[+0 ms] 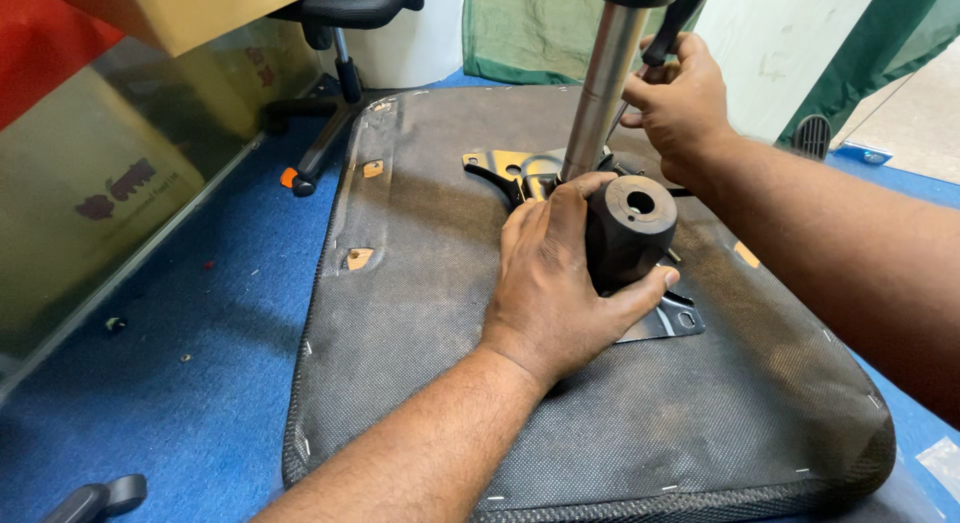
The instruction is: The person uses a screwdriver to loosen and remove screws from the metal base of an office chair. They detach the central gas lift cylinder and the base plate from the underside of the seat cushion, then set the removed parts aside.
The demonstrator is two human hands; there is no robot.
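An upturned office-chair seat [420,383], covered in grey-black fabric, lies on the blue floor. A metal mounting plate [672,321] with a black cylindrical knob [632,231] is set on its underside. My left hand [560,283] wraps around that knob, thumb resting on the plate. A shiny steel gas-lift cylinder [600,83] rises upright from the mechanism. Just right of the cylinder, my right hand [680,98] grips the black handle of a screwdriver [672,28], its shaft angled down toward the plate behind the cylinder; the tip is hidden.
A black office chair on castors [340,43] stands at the back left. A glass partition [110,183] runs along the left. Green cloth [520,28] hangs behind. A black chair part [100,498] lies at the bottom left of the blue carpet [200,383].
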